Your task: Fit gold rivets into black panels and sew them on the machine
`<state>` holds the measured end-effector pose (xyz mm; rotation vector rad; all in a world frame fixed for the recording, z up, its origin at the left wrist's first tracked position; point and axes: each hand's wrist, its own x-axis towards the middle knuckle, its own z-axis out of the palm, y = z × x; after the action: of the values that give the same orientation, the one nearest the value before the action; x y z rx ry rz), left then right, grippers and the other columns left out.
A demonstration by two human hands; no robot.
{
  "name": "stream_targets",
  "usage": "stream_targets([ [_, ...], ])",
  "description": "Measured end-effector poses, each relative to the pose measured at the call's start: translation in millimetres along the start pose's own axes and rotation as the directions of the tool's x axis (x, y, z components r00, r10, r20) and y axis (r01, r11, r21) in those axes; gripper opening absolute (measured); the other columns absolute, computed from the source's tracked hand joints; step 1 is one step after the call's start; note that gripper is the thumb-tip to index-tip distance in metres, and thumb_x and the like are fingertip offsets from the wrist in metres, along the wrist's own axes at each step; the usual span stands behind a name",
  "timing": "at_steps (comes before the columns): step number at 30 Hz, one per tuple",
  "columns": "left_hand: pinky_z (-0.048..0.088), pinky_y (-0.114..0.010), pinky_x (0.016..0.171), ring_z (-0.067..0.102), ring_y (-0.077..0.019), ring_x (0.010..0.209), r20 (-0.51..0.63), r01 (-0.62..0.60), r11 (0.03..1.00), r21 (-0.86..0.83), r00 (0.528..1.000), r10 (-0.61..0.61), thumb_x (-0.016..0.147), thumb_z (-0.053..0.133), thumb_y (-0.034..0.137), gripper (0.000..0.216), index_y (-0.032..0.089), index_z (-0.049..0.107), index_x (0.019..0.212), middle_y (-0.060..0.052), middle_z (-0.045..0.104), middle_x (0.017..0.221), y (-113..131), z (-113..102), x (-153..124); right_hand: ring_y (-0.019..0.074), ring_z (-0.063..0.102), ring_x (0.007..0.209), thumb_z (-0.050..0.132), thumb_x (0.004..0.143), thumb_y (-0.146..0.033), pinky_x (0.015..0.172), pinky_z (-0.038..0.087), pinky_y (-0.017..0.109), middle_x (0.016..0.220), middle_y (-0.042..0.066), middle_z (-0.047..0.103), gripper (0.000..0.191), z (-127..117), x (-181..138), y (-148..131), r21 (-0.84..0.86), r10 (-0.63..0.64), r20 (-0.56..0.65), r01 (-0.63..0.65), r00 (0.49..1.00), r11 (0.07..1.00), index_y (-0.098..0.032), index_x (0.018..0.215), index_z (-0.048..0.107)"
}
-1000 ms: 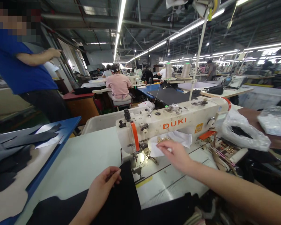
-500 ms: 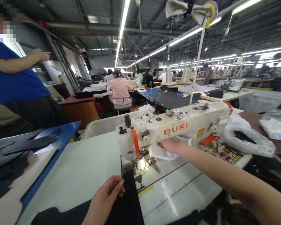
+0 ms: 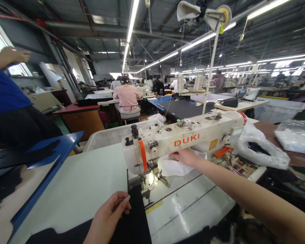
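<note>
A person's left hand [image 3: 109, 217] pinches the near-left edge of a black fabric strip [image 3: 136, 217], fingers [image 3: 123, 204] closed on the cloth, at a DUKI sewing machine [image 3: 193, 137] on a pale bench [image 3: 91, 173]. The strip runs from the bench's near edge up towards the lit needle plate [image 3: 148, 179], and its far end lies just short of the presser foot. The right hand [image 3: 186, 157] reaches under the machine's arm and rests on a crumpled white cloth [image 3: 174, 168] beside the needle. The hand's own back hides its fingertips, so whether they grip anything cannot be told. A broad stretch of bench top spreads from the strip's left edge to a blue-edged board [image 3: 51, 159] carrying dark cut pieces, which meets the bench's left side. Right of the strip, a printed ruler marks the bench between the forearm and the near edge. A clear plastic bag [image 3: 261, 149] and loose gold hardware [image 3: 246, 167] crowd the right end. A white tub [image 3: 109, 135] sits directly behind the machine. A person in blue [image 3: 7, 98] stands well apart at far left.
</note>
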<state>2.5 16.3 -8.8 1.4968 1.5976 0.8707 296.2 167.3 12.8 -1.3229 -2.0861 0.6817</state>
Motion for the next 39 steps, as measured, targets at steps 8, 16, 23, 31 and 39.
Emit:
stream_targets([
  [8,0.047,-0.029,0.06,0.061,-0.0192,0.064,0.001,-0.016,1.0,0.011,1.0,0.016,0.074,0.05,0.063,0.042,0.022,0.057,0.081,-0.001,0.066,0.069,-3.2,-0.1,3.5,0.0164,0.064,0.072,0.063,0.078,-0.039,0.066,0.051,0.028,0.076,0.003,0.069,0.023,-11.2,-31.4,-14.5,0.296,-0.007,0.047,-0.008,0.999,0.955,-0.017,0.081,0.069],
  [16,0.046,-0.03,0.062,0.06,-0.0186,0.065,-0.014,-0.025,0.998,-0.059,1.0,0.024,0.075,0.052,0.054,0.035,0.02,0.056,0.079,-0.002,0.066,0.07,12.7,1.5,-5.6,0.0152,0.066,0.073,0.067,0.074,-0.041,0.073,0.052,0.03,0.079,0.003,0.069,0.026,1.2,-73.2,-63.9,0.711,-0.05,0.158,-0.078,0.986,0.699,-0.017,0.081,0.061],
  [23,0.044,-0.028,0.059,0.058,-0.0154,0.061,-0.026,-0.044,0.988,-0.148,0.999,0.04,0.077,0.053,0.046,0.028,0.019,0.055,0.079,-0.003,0.066,0.072,8.5,4.9,-8.0,0.0152,0.068,0.069,0.07,0.069,-0.045,0.068,0.053,0.029,0.074,0.002,0.069,0.032,75.6,-87.1,-82.0,0.745,0.0,0.381,-0.306,0.925,0.593,-0.016,0.079,0.06],
  [31,0.044,-0.027,0.059,0.057,-0.014,0.06,-0.02,-0.067,0.975,-0.211,0.998,0.065,0.079,0.055,0.041,0.023,0.018,0.056,0.08,-0.002,0.065,0.071,8.6,5.7,-10.1,0.0168,0.068,0.076,0.069,0.07,-0.036,0.072,0.051,0.03,0.08,0.003,0.069,0.026,106.4,-76.4,-85.3,0.739,-0.012,0.352,-0.27,0.936,0.617,-0.017,0.086,0.059],
  [39,0.046,-0.028,0.063,0.058,-0.0144,0.062,-0.008,-0.074,0.976,-0.203,0.997,0.074,0.08,0.055,0.04,0.023,0.017,0.058,0.08,-0.002,0.066,0.072,9.2,6.7,-11.6,0.0165,0.067,0.082,0.054,0.082,-0.023,0.077,0.052,0.03,0.086,0.002,0.07,0.011,108.5,-79.9,-91.3,0.606,-0.112,0.133,0.008,0.985,0.795,-0.021,0.09,0.061],
])
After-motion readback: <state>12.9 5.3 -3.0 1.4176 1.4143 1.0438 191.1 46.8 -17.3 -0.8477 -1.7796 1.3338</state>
